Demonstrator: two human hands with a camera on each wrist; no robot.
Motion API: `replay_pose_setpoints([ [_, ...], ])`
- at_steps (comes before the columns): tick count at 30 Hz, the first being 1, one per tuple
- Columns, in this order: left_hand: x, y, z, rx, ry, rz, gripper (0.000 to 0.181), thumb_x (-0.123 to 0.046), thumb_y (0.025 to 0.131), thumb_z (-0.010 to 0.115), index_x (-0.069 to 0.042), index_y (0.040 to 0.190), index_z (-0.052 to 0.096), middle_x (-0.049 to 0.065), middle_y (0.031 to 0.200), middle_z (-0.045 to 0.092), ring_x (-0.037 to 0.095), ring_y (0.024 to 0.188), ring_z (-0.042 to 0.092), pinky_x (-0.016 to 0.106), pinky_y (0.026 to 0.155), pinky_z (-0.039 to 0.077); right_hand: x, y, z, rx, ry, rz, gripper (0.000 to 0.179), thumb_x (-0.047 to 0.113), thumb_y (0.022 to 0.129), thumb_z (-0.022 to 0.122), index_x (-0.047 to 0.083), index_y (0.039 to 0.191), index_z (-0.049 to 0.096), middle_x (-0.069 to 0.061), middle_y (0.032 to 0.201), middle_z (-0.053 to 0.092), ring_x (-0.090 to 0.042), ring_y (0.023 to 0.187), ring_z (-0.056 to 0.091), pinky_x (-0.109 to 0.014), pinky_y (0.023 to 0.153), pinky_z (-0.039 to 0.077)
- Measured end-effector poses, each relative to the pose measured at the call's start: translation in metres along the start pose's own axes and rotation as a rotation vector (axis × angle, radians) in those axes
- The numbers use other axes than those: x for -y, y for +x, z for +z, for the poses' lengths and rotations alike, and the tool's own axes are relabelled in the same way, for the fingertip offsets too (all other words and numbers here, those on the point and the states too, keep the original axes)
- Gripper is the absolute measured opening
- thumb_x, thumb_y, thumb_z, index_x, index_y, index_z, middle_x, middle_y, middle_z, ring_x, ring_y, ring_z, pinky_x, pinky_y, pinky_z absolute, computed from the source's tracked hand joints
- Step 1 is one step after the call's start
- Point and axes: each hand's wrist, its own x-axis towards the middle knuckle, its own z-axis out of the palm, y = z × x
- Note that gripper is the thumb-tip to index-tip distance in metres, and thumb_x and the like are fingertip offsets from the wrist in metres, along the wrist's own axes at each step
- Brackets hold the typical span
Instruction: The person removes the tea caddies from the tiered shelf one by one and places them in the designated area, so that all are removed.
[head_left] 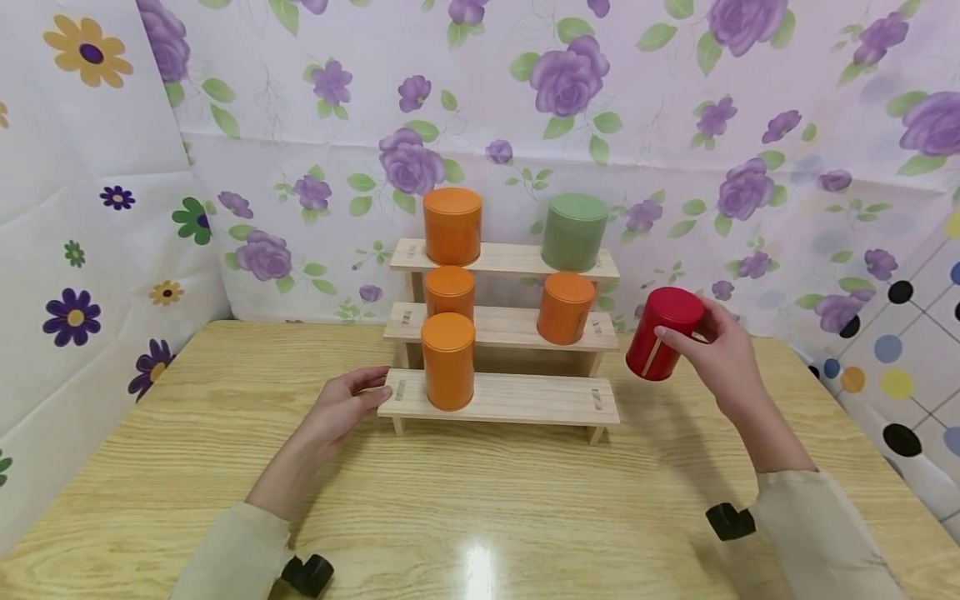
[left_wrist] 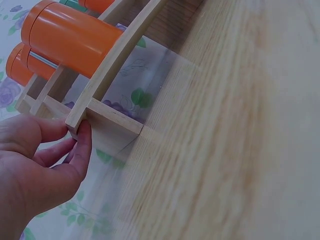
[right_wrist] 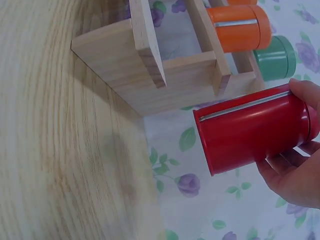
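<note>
Nearest to me I see the pale wooden table point(head_left: 480, 500), and my two sleeves at its front edge. My left hand point(head_left: 341, 408) rests on the table, and its fingers point(left_wrist: 82, 145) are almost straight and touch the left end of the lowest board of the three-step wooden rack point(head_left: 517, 398); it grips nothing. My right hand point(head_left: 720, 354) is raised above the table, just beside the right end of the rack, and its fingers curl around the red cylindrical metal tin point(head_left: 663, 333). The tin is tilted, and it is in the air; it touches neither the rack nor the table.

On the lowest step one orange cylindrical tin point(head_left: 448, 361) stands upright at the left. On the middle step there are two smaller orange tins point(head_left: 566, 307), one left and one right. On the top step stand a larger orange tin point(head_left: 452, 226) at the left and a green cylindrical tin point(head_left: 574, 232) at the right. Behind is a cloth with purple flowers point(head_left: 570, 79).

I judge that five tins are already placed and the red one is the last in hand. The right part of the lowest step is free, so setting it there is probably what is left.
</note>
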Motion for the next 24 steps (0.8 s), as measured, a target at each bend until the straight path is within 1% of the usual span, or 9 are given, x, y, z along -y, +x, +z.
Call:
replay_pose_setpoints([
  [2,0.0,0.0,0.0,0.0,-0.001,0.0,0.049,-0.006,0.098,0.055,0.01,0.141,0.038,0.026,0.137,0.043,0.021,0.111,0.05,0.025,0.092,0.046,0.0,0.004,0.001,0.002,0.002,0.013,0.071,0.035,0.091,0.068,0.006,0.148,0.035,-0.013,0.134,0.049,-0.021,0.117,0.047,-0.023,0.089,0.047],
  [4,0.0,0.0,0.0,-0.002,-0.002,-0.002,0.049,-0.006,0.098,0.055,0.01,0.141,0.038,0.026,0.137,0.043,0.021,0.112,0.05,0.025,0.092,0.046,-0.001,0.009,0.002,0.008,0.002,0.023,0.072,0.035,0.091,0.067,0.006,0.148,0.034,-0.014,0.135,0.048,-0.025,0.119,0.047,-0.031,0.094,0.047],
  [6,0.0,-0.001,0.0,-0.002,-0.003,-0.002,0.049,-0.006,0.098,0.054,0.01,0.141,0.038,0.026,0.136,0.043,0.022,0.112,0.05,0.025,0.092,0.046,-0.003,0.013,0.004,0.005,0.002,0.029,0.072,0.035,0.091,0.067,0.005,0.148,0.034,-0.016,0.136,0.047,-0.027,0.121,0.046,-0.039,0.097,0.045],
  [8,0.0,-0.001,0.0,0.0,-0.004,-0.001,0.049,-0.006,0.098,0.054,0.01,0.142,0.038,0.026,0.136,0.043,0.022,0.113,0.05,0.025,0.092,0.046,-0.005,0.018,0.005,0.0,0.004,0.034,0.073,0.035,0.091,0.067,0.004,0.148,0.034,-0.018,0.136,0.047,-0.028,0.121,0.046,-0.043,0.097,0.045],
  [12,-0.001,-0.001,-0.001,0.008,0.0,0.003,0.05,-0.006,0.098,0.054,0.01,0.142,0.037,0.025,0.136,0.043,0.024,0.115,0.049,0.026,0.093,0.045,-0.009,0.026,0.01,-0.003,0.008,0.044,0.074,0.034,0.091,0.068,0.002,0.147,0.033,-0.019,0.136,0.048,-0.028,0.12,0.046,-0.043,0.098,0.044],
  [19,0.001,0.001,-0.002,0.008,-0.001,0.002,0.05,-0.006,0.098,0.054,0.01,0.142,0.037,0.026,0.136,0.043,0.024,0.116,0.049,0.025,0.092,0.046,-0.015,0.036,0.022,0.01,0.017,0.053,0.077,0.03,0.089,0.07,-0.004,0.146,0.031,-0.025,0.136,0.046,-0.037,0.125,0.044,-0.05,0.101,0.039],
  [24,0.002,0.001,-0.002,0.004,0.0,0.006,0.049,-0.005,0.098,0.055,0.01,0.142,0.038,0.026,0.136,0.043,0.022,0.114,0.051,0.025,0.09,0.046,-0.021,0.042,0.028,-0.002,-0.001,0.078,0.08,0.03,0.088,0.072,-0.006,0.146,0.029,-0.027,0.138,0.044,-0.038,0.126,0.044,-0.05,0.102,0.039],
])
